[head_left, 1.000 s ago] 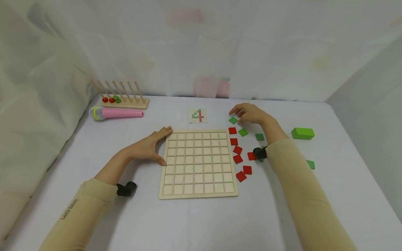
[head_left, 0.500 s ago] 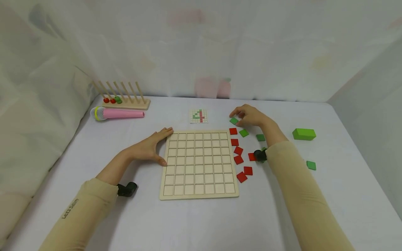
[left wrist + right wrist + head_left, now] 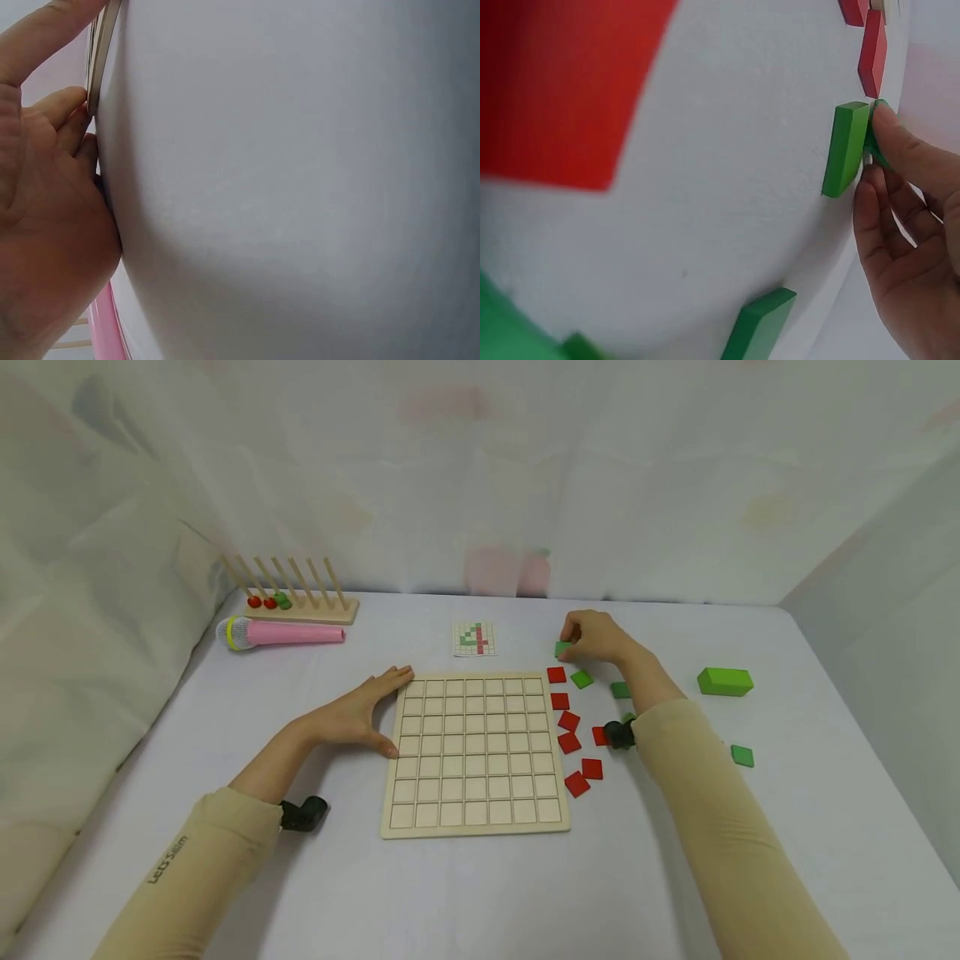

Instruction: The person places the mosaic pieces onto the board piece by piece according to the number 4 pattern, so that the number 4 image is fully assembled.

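Observation:
My right hand [image 3: 596,637] has its thumb and fingers around a green square tile [image 3: 562,648] on the table, beyond the top right corner of a wooden grid board [image 3: 480,832]. In the right wrist view the thumb presses one side of that tile [image 3: 873,139], and the fingertips behind it are partly hidden. My left hand [image 3: 347,714] rests at the board's left edge, thumb and fingers spread, touching its rim. Another green tile [image 3: 582,679] lies just nearer than the right hand. Several red tiles [image 3: 557,675] lie along the board's right side.
A small card [image 3: 474,639] with a green and red grid pattern lies behind the board. At the back left are a pegged wooden stand [image 3: 315,610] and a pink toy microphone [image 3: 292,632]. A green block [image 3: 725,682] and a green tile [image 3: 742,756] lie farther right.
The right hand's fingers have drawn together onto the green tile, which they had hovered around, and the hand has shifted slightly right. The left hand has stayed at the board's edge.

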`<action>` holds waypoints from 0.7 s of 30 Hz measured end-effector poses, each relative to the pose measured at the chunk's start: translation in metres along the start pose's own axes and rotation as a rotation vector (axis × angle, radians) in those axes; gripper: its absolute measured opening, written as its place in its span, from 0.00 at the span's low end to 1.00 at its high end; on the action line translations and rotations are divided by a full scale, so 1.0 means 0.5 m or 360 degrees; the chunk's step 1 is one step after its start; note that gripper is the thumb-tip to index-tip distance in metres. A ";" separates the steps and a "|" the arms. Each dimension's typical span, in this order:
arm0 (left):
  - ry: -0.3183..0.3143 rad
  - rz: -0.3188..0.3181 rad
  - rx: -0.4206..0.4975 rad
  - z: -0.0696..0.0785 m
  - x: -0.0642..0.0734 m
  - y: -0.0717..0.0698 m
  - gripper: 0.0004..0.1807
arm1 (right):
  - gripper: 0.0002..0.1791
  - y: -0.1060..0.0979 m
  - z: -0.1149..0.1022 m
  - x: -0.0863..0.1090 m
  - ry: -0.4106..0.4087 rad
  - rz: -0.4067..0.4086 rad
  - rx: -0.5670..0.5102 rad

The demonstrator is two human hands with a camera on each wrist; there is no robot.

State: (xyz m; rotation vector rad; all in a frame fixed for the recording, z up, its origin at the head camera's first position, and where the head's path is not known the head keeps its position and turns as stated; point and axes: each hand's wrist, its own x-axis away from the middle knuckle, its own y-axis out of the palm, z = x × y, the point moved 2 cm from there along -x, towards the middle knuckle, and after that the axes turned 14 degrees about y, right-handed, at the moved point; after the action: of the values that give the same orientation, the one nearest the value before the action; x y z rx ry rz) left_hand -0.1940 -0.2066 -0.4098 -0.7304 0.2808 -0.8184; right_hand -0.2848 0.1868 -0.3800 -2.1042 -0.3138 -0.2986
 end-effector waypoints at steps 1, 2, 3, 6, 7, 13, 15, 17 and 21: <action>0.0000 0.0001 0.0002 0.000 0.000 0.000 0.70 | 0.12 -0.001 -0.001 0.000 -0.0004 0.0011 -0.0009; 0.0000 0.0002 0.0005 0.000 0.000 0.000 0.70 | 0.11 -0.002 -0.002 0.000 -0.0019 0.0025 -0.0016; 0.0000 0.0002 0.0009 0.001 0.000 0.000 0.70 | 0.10 -0.003 -0.004 0.000 -0.0036 0.0034 -0.0033; 0.0003 0.0001 0.0018 0.003 -0.001 0.000 0.71 | 0.08 -0.005 -0.015 0.002 -0.0078 0.0029 -0.0117; 0.0004 0.0002 0.0018 0.003 -0.001 0.000 0.71 | 0.09 -0.005 -0.021 0.004 -0.0090 0.0024 -0.0144; 0.0010 0.0006 0.0011 0.003 0.000 0.001 0.70 | 0.10 -0.001 -0.068 0.016 -0.0184 -0.0033 -0.0248; 0.0000 0.0005 -0.0003 0.002 0.000 0.001 0.70 | 0.10 0.005 -0.084 0.019 -0.0222 -0.0067 -0.0256; -0.0008 0.0005 -0.0015 0.003 0.000 0.001 0.70 | 0.09 0.013 -0.100 0.021 -0.0262 -0.0108 -0.0254; -0.0008 0.0006 -0.0021 0.003 0.000 0.000 0.70 | 0.07 0.031 -0.129 0.026 -0.0318 -0.0217 -0.0258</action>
State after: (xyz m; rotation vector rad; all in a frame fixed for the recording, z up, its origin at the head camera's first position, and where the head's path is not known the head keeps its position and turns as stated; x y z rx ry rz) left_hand -0.1931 -0.2059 -0.4089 -0.7443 0.2831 -0.8118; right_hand -0.2732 0.1253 -0.3548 -2.2818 -0.5697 -0.1992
